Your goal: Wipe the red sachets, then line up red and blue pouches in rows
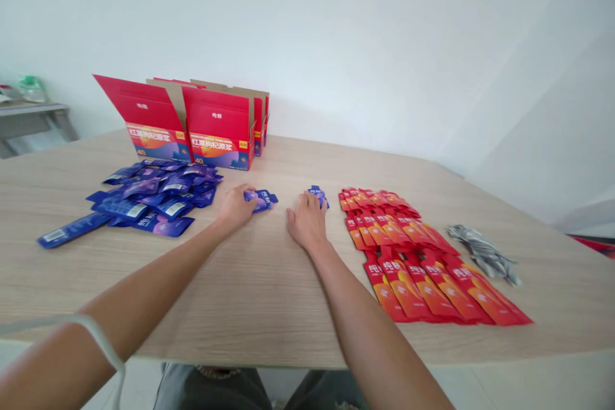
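Note:
My left hand [235,206] is closed on one end of a blue pouch [263,200], whose spouted end points to the right. My right hand [307,219] lies low over the table with its thumb spread away to the left. Under its fingertips is a second blue pouch [317,191], mostly covered by the hand. Left of my hands is a loose pile of blue pouches [163,189]. To the right, red pouches [384,227] lie overlapping in three rows.
Open red cartons [218,122] stand behind the blue pile, flaps raised. A crumpled grey-and-white striped item [483,253] lies right of the red pouches. A white cord [98,333] crosses my left forearm. The wooden table [269,307] meets a white wall; a side table [33,109] is far left.

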